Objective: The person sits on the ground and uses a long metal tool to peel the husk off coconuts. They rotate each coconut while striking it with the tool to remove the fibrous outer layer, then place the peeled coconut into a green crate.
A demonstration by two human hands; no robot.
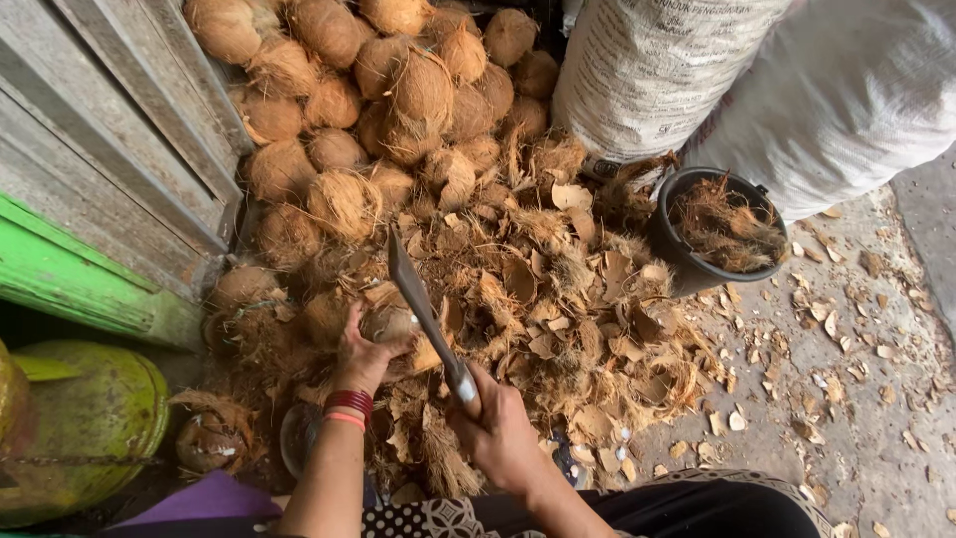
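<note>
Left hand cups a husked coconut; right hand grips the cleaver, blade toward 11 o'clock. Risk: fingers lie just beside the blade, so a glancing chop off the fibrous husk could cut them.

Soft, even daylight over the whole scene, nothing harsh. The white sacks at the top right come out brightest, close to washed out, while the concrete floor reads a flat grey. Shadows are weak and diffuse, pooling deep only between the coconuts and in the dark bottom left corner. The knife blade carries a dull sheen. Focus is sharp in the middle; the wooden boards bend with wide-angle distortion at the left edge.
</note>
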